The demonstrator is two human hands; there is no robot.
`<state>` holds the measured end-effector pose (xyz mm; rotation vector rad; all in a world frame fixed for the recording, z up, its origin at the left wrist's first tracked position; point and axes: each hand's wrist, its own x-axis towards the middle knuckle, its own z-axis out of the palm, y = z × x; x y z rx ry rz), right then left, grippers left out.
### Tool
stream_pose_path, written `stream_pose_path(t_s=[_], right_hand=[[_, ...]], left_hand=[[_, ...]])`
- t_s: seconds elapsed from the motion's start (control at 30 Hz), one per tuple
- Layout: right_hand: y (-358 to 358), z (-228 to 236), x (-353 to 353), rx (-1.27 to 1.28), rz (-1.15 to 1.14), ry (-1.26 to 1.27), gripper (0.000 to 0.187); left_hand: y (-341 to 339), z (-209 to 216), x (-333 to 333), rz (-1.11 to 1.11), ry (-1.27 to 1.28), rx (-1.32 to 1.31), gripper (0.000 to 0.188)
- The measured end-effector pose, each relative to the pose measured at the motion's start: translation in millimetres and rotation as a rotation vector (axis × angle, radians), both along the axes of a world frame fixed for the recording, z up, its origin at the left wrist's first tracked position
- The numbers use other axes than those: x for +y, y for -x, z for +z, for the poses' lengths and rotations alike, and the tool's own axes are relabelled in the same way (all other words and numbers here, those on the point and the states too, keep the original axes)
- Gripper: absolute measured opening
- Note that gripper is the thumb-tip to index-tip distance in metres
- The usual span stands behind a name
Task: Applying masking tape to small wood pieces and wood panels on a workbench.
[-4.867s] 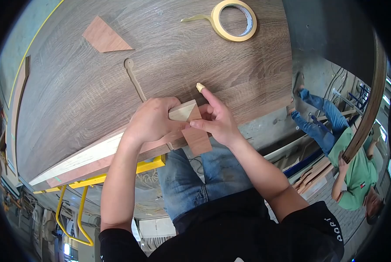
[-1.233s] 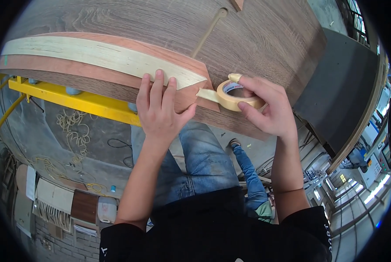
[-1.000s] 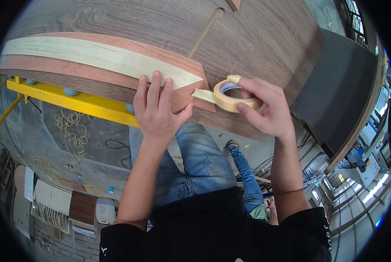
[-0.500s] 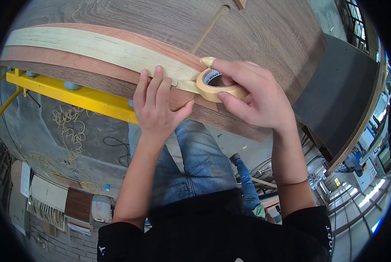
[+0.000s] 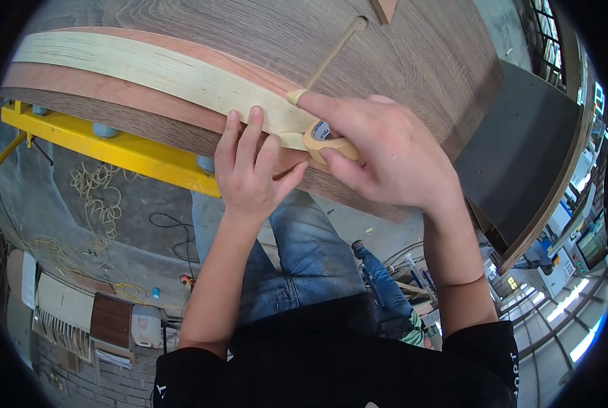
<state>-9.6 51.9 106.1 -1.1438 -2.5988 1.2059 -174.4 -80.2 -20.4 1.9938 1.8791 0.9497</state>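
A pale wood strip point(image 5: 154, 76) lies lengthwise over a wider reddish veneer sheet point(image 5: 100, 86), both on a brown wood-grain board point(image 5: 412, 81). My left hand point(image 5: 249, 180) rests with fingers stretched out, its fingertips on the strip near its right end. A roll of masking tape point(image 5: 311, 145) is gripped between the thumb and fingers of my right hand point(image 5: 402, 156). From the roll, a short length of tape reaches the strip's right end. My right index fingertip, with a yellowish wrap point(image 5: 295, 96) on it, touches the far side of the veneer.
A groove point(image 5: 334, 53) with a round end runs across the board. Beneath the near edge is a yellow metal rail point(image 5: 113, 146). A dark panel point(image 5: 528, 149) stands at the right. Coiled cables point(image 5: 100, 204) lie on the floor; another person's leg point(image 5: 382, 275) shows beyond mine.
My right hand has turned and come left with the tape roll, its index fingertip now lower on the veneer's far edge. My left hand has shifted slightly right. The view has moved a little.
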Motion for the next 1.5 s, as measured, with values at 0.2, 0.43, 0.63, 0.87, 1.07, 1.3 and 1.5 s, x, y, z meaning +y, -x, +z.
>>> stream_pose_path(t_s=[0.2, 0.43, 0.63, 0.87, 1.07, 1.3, 1.5], right_hand=[[7, 5, -1, -0.013, 0.07, -0.016, 0.054], [10, 4, -2, -0.075, 0.09, -0.072, 0.054], [13, 5, -2, -0.141, 0.102, -0.054, 0.052], [21, 7, -1, -0.199, 0.133, -0.049, 0.051], [25, 8, 0, -0.229, 0.131, -0.023, 0.051], [16, 8, 0, -0.355, 0.132, -0.076, 0.044], [-3, 1, -1, -0.424, 0.062, -0.095, 0.04]], left_hand=[[0, -4, -2, 0.021, -0.016, -0.031, 0.05], [-1, -3, -2, 0.007, -0.001, -0.022, 0.048], [-1, -1, -3, 0.007, 0.005, -0.003, 0.045], [-1, -1, -2, 0.003, -0.003, 0.014, 0.042], [-4, 1, -2, 0.015, 0.023, 0.047, 0.036], [-12, -1, -1, 0.045, 0.019, 0.095, 0.029], [-11, -3, -3, 0.027, 0.019, 0.13, 0.029]])
